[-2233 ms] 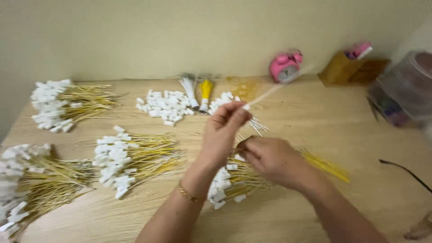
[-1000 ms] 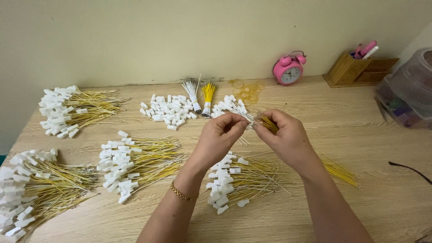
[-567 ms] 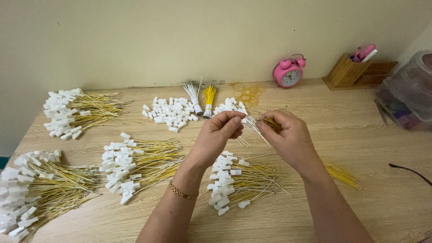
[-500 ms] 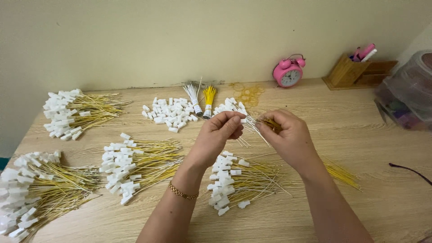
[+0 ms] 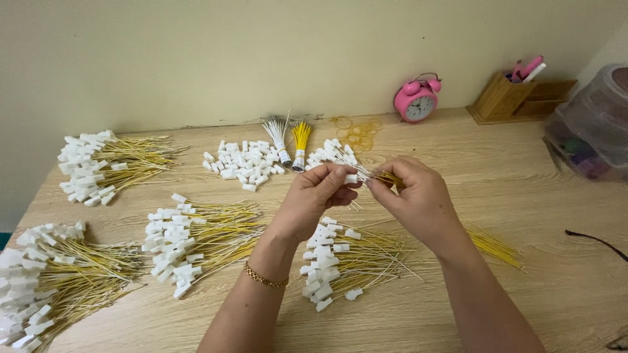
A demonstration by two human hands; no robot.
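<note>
Left hand [image 5: 320,196] pinches white plug [image 5: 351,178]; right hand [image 5: 418,196] pinches wires [image 5: 386,176]. Loose grip risks wire slipping, missing plug.

We see a light wooden tabletop [image 5: 536,170] against a plain cream wall [image 5: 261,59]. At the back stand a pink alarm clock [image 5: 417,100] and a wooden organiser [image 5: 517,98]; soft, even light throughout.

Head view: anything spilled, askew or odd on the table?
Nothing stands out. The wired white connectors lie in separate piles on the wooden table. The left hand and right hand pinch one white connector above a pile. Loose rubber bands lie by the pink clock.
</note>
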